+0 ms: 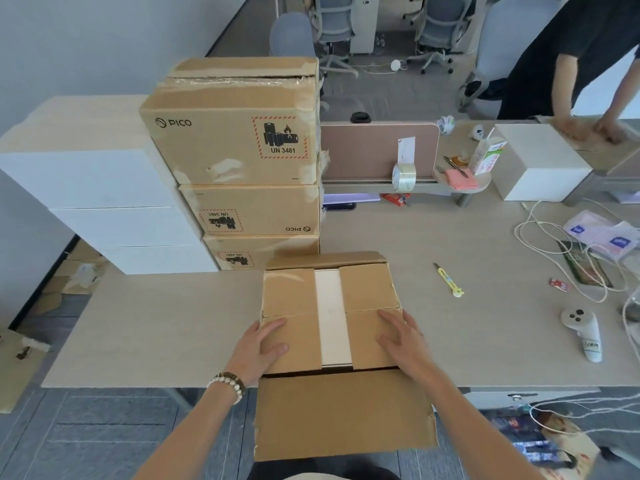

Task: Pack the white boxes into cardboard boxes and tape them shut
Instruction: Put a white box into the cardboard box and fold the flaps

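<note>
A cardboard box [367, 292] sits at the table's near edge with its two side flaps folded inward. Through the gap between them shows a white box [331, 313] inside. The near long flap [343, 414] hangs open toward me over the table edge; the far flap stands behind. My left hand [258, 351] presses flat on the left flap, fingers straight. My right hand [403, 339] presses flat on the right flap. A roll of clear tape [403, 177] stands on the shelf by the desk divider. Three white boxes [104, 202] are stacked at the left.
Three taped PICO cardboard boxes [239, 150] are stacked behind the open one. A yellow box cutter [448, 280] lies to the right, with a white controller [585, 336], cables and papers further right. Another white box [540, 164] and a person's hand [609, 128] are at the far right.
</note>
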Demonstrator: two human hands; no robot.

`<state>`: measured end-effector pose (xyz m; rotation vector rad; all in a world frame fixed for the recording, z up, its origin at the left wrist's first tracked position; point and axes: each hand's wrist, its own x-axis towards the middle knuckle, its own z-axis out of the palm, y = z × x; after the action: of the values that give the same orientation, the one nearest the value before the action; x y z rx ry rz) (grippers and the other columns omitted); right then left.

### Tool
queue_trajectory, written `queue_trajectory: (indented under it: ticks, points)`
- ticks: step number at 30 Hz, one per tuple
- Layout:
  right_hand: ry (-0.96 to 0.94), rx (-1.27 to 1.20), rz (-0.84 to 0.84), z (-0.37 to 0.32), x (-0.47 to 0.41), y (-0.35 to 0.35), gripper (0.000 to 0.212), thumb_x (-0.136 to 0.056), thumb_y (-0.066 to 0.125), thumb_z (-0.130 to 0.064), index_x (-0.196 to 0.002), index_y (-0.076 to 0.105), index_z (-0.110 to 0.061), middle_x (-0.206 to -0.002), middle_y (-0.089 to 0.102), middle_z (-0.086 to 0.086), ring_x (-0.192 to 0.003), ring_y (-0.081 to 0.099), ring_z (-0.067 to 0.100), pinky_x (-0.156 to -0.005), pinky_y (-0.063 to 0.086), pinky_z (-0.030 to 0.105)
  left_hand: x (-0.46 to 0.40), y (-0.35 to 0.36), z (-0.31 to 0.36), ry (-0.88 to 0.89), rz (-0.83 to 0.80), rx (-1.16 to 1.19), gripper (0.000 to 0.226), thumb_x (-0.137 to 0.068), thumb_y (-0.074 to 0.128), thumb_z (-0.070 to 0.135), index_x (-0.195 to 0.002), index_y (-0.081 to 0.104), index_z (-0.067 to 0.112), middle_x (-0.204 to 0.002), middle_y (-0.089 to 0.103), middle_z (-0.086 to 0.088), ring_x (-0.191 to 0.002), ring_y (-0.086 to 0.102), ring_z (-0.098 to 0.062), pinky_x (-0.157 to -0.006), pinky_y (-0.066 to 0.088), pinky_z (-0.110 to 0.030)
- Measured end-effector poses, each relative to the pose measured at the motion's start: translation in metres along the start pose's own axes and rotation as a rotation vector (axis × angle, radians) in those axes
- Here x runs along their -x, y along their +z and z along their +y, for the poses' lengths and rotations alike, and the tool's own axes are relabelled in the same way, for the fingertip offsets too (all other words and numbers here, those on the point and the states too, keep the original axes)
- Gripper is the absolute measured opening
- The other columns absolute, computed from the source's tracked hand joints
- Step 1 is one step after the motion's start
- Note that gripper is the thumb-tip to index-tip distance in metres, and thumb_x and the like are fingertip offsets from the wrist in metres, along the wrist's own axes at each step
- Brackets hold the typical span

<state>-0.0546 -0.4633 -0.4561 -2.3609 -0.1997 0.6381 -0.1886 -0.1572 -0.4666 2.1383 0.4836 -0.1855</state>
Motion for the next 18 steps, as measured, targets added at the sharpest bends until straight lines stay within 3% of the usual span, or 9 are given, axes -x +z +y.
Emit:
queue_trajectory:
  ticks: [6,10,13,18]
  points:
    - [0.034,-0.092,0.005,0.000,0.001,-0.003,0.053,-0.092,0.064,-0.037,-0.141,0.048,-0.049,-0.160,0.024,-0.010,-0.142,0.032,0.021,-0.114,0.030,0.035,-0.006,-0.003,-0.004,0.021,0.001,-0.001,0.053,-0.085,0.077,0.034,-0.123,0.048,0.058,-0.139,0.047,0.002,-0.124,0.046,-0.013,-0.111,0.039,-0.032]
    - [0.009,-0.101,-0.024,0.001,0.005,-0.008,0.054,-0.091,0.063,-0.041,-0.141,0.045,-0.052,-0.155,0.027,-0.016,-0.135,0.038,0.017,-0.109,0.037,0.036,0.001,0.000,-0.008,0.010,0.000,0.005,0.055,-0.089,0.072,0.040,-0.136,0.046,0.055,-0.151,0.037,-0.002,-0.139,0.037,-0.020,-0.118,0.033,-0.040]
    - [0.005,-0.143,-0.019,0.006,0.009,-0.012,0.054,-0.087,0.068,-0.037,-0.136,0.049,-0.050,-0.145,0.036,-0.014,-0.128,0.042,0.014,-0.105,0.042,0.036,0.015,0.005,-0.016,-0.020,-0.013,0.027,0.054,-0.094,0.064,0.044,-0.139,0.038,0.060,-0.154,0.035,-0.002,-0.143,0.034,-0.019,-0.118,0.031,-0.036]
    - [0.007,-0.207,-0.047,0.022,0.027,-0.023,0.038,-0.090,0.068,-0.034,-0.125,0.059,-0.047,-0.130,0.053,-0.012,-0.119,0.052,0.012,-0.100,0.048,0.037,0.049,0.015,-0.019,-0.029,-0.013,0.134,0.046,-0.106,0.046,0.024,-0.139,0.044,0.055,-0.150,0.042,0.013,-0.134,0.040,-0.006,-0.112,0.031,-0.025]
